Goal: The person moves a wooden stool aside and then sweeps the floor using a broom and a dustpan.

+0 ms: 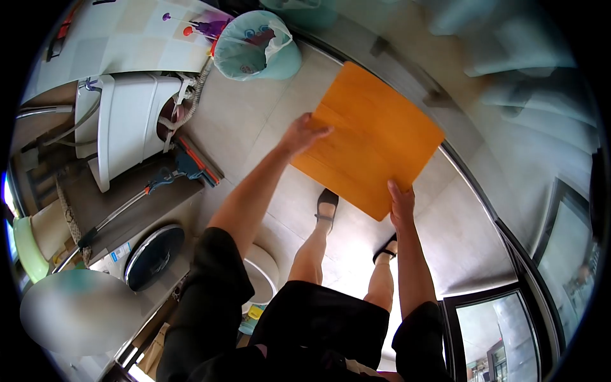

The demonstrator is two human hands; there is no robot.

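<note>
A flat, rectangular orange board (372, 137) with a faint grain-like surface is held out in front of me, tilted above the tiled floor. My left hand (304, 135) grips its left edge, thumb on the upper face and fingers hidden underneath. On the lower right corner, my right hand (401, 204) is closed the same way, thumb on top. Nothing lies on the board. What the board is made of is hard to tell.
A pale green bin (286, 60) with a liner stands beyond the board. To the left are a white washbasin pedestal (130, 121), a squeegee mop (191, 162) and a washing machine (156, 254). A glass door track (477, 194) crosses the right. A round white bucket (270, 264) sits near my legs.
</note>
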